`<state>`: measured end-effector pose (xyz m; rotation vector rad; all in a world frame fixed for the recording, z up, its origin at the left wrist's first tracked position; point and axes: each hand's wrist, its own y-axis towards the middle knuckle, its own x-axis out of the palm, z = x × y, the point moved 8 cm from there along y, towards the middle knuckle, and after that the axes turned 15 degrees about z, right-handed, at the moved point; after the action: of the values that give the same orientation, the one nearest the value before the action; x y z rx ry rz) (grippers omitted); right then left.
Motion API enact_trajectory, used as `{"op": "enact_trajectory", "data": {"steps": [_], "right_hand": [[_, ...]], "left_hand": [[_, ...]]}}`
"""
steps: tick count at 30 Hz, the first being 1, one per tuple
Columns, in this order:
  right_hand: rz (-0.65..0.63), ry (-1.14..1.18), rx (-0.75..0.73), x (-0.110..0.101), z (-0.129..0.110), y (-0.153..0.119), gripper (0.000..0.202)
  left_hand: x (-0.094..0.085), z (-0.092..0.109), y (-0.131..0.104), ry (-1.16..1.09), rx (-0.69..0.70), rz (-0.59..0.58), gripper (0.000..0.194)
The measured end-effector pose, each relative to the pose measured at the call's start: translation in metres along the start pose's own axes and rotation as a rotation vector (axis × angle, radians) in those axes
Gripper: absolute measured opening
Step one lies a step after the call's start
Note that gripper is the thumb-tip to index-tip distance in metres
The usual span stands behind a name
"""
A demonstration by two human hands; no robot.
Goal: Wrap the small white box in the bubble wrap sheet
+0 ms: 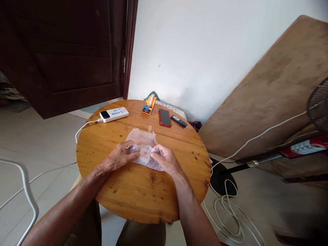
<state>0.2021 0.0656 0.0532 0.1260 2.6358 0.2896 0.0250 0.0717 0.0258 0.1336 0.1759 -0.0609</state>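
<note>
A sheet of bubble wrap [140,136] lies on the round wooden table [153,194], partly folded toward me. On its near part sits a small, pale, clear-looking item [145,154] with a reddish patch; its kind I cannot make out. My left hand [123,155] pinches the left edge of the wrap, thumb pointing at the small item. My right hand [164,158] grips the wrap on the right side, its thumb and fingers closed beside the item. A strip of clear tape [149,128] seems to stick up at the wrap's far edge.
Toward the back of the table lie a white power bank [114,114] with a cable, an orange tape dispenser [149,105], a red-edged phone [165,118] and a dark handheld device [178,121]. A fan stand base [222,177] and coiled cable [230,208] are on the floor at right.
</note>
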Motion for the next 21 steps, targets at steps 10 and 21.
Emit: {"op": "enact_trajectory", "data": {"steps": [10, 21], "right_hand": [[-0.01, 0.023, 0.038, 0.001, 0.001, -0.001, 0.01], [-0.037, 0.053, 0.048, 0.002, 0.0, 0.0, 0.014]], "left_hand": [[0.005, 0.002, 0.0, -0.038, -0.013, -0.009, 0.033], [0.004, -0.005, 0.001, -0.1, -0.05, 0.027, 0.03]]}}
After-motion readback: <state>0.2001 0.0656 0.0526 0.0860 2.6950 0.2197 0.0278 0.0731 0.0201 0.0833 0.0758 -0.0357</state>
